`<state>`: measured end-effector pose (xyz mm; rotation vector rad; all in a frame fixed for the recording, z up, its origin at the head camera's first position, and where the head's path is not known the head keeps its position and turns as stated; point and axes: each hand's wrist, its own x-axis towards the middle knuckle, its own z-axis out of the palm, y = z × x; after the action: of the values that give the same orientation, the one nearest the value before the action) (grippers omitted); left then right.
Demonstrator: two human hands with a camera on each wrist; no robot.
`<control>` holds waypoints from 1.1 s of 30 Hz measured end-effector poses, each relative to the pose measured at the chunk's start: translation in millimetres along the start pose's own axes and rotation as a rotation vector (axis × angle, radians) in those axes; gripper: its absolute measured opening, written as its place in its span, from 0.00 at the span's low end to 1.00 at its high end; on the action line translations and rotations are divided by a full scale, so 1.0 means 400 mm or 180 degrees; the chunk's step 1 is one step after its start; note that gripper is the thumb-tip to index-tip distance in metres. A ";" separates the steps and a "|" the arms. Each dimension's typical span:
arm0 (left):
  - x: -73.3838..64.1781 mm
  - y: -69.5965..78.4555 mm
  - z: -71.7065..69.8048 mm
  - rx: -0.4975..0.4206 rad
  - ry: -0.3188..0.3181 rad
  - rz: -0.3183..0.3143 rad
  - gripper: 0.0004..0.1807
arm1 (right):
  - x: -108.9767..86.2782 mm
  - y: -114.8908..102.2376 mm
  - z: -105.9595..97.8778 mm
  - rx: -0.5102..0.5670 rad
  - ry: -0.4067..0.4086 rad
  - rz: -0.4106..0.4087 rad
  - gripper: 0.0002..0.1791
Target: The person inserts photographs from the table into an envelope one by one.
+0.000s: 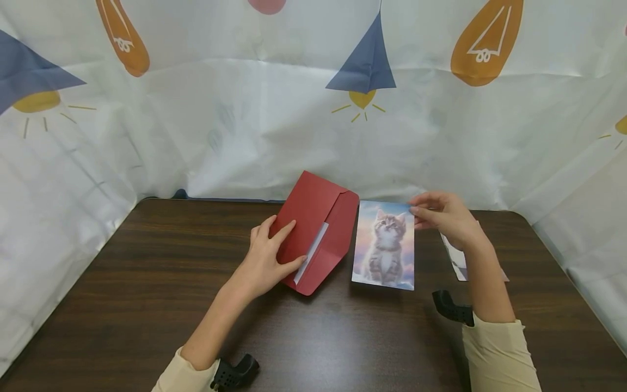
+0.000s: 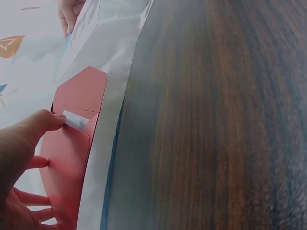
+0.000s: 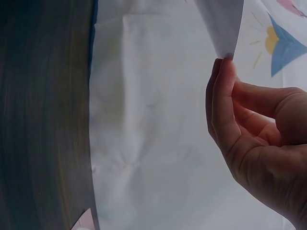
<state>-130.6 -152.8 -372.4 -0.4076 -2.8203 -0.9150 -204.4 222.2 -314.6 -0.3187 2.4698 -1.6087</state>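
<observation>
My left hand (image 1: 266,261) holds a red envelope (image 1: 303,212) slanted above the table, its fingers spread over the front and its thumb at the pocket opening. The envelope's pointed flap (image 2: 84,88) is open, and a white paper strip (image 1: 312,253) shows in the pocket. To the right, my right hand (image 1: 443,218) pinches the upper right corner of a card (image 1: 386,250) picturing a fluffy kitten against a pastel sky. In the right wrist view the card's plain, shaded back (image 3: 223,21) rises from the fingertips. The left hand's hidden fingertips cannot be made out.
Another picture card (image 1: 458,258) lies on the dark wood table (image 1: 147,288), partly covered by my right forearm. Behind the table hangs a white cloth (image 1: 220,125) printed with lamps and bulbs. Black wrist mounts (image 1: 235,373) sit at both sleeves.
</observation>
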 end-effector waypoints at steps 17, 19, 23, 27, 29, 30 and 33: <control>-0.002 0.004 0.003 0.0004 0.0083 0.0067 0.40 | 0.006 -0.007 0.030 0.0105 -0.0046 -0.0046 0.18; -0.002 0.004 0.003 0.0004 0.0090 0.0078 0.40 | 0.007 -0.008 0.033 0.0120 -0.0059 -0.0038 0.18; -0.002 0.006 0.003 0.0006 0.0084 0.0075 0.40 | 0.009 -0.010 0.040 0.0159 -0.0086 -0.0014 0.18; -0.001 0.009 0.002 0.0002 0.0071 0.0059 0.40 | 0.010 -0.014 0.046 0.0171 -0.0089 -0.0012 0.18; -0.002 0.010 0.002 0.0001 0.0072 0.0062 0.40 | 0.010 -0.016 0.048 0.0184 -0.0095 -0.0024 0.18; -0.002 0.010 0.001 -0.0001 0.0075 0.0064 0.40 | 0.011 -0.016 0.050 0.0193 -0.0098 -0.0035 0.18; -0.002 0.011 0.001 0.0003 0.0089 0.0081 0.40 | 0.013 -0.017 0.054 0.0218 -0.0116 -0.0068 0.18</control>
<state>-128.4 -149.2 -370.4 -0.4265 -2.7836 -0.9073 -203.0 199.1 -317.3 -0.3623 2.3865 -1.6762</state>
